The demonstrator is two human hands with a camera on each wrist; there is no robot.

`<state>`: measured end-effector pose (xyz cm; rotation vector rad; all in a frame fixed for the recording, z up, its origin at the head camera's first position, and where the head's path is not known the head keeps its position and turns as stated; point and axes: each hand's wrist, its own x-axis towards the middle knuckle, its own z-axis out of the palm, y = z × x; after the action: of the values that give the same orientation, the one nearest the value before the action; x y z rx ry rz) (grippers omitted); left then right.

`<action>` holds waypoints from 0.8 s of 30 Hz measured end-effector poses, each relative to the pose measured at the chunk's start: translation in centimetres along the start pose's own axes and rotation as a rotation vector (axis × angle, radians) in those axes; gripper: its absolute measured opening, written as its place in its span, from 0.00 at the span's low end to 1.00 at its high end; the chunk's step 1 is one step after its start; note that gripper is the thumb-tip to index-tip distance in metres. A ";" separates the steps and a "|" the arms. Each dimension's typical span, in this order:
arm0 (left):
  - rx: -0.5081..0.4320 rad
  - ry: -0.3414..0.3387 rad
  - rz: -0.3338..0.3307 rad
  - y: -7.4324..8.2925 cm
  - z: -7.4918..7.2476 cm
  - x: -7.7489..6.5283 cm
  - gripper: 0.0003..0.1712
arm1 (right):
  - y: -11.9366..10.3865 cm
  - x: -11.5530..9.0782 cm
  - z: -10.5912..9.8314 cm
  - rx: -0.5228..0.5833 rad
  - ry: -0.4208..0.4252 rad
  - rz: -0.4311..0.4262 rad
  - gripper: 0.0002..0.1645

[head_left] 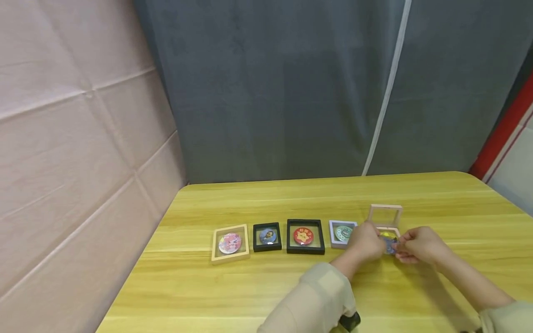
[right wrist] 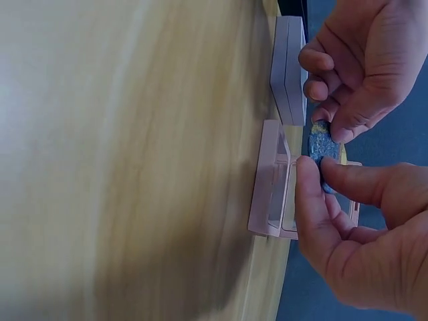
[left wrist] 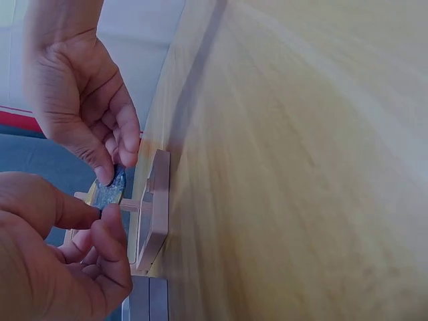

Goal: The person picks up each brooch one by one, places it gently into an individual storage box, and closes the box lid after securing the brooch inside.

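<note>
Both hands meet at a small flat blue piece with some yellow on it [right wrist: 324, 148], its exact kind unclear. My left hand [head_left: 367, 241] pinches one edge between thumb and fingers. Thumb and fingertips of my right hand [head_left: 419, 245] pinch the opposite edge. Just beyond and beneath the piece is a pale pink display frame [head_left: 386, 206], hinged open, one half standing up and the other lying on the table. In the left wrist view the piece [left wrist: 110, 190] is held above the pink frame [left wrist: 159, 207], apart from its lower half. Fingers hide part of the piece.
Left of the hands, a row of shut display frames lies on the wooden table [head_left: 200, 296]: lilac with a green badge [head_left: 343, 233], black with a red badge [head_left: 303, 236], smaller black with a blue badge [head_left: 268, 236], and cream with a pink badge [head_left: 230, 243]. A grey curtain [head_left: 270, 92] hangs behind.
</note>
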<state>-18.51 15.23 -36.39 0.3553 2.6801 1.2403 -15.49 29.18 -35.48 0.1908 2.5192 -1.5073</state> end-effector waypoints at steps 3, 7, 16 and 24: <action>0.034 0.045 0.001 0.3 0.2 0.2 0.23 | -0.1 0.2 -0.2 0.018 -0.003 0.000 0.06; 0.090 0.085 -0.015 0.6 0.4 0.5 0.25 | -0.3 0.3 -0.3 0.019 0.006 0.002 0.06; 0.089 0.124 -0.128 1.0 1.1 1.1 0.23 | -0.5 0.9 -0.2 -0.012 0.055 0.003 0.10; 0.257 0.194 -0.205 2.0 1.8 2.0 0.14 | -0.2 1.4 -0.4 -0.015 0.099 0.019 0.08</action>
<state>-19.66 18.31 -36.12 -0.0126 2.9577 0.9176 -16.89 29.50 -35.46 0.2928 2.5964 -1.5065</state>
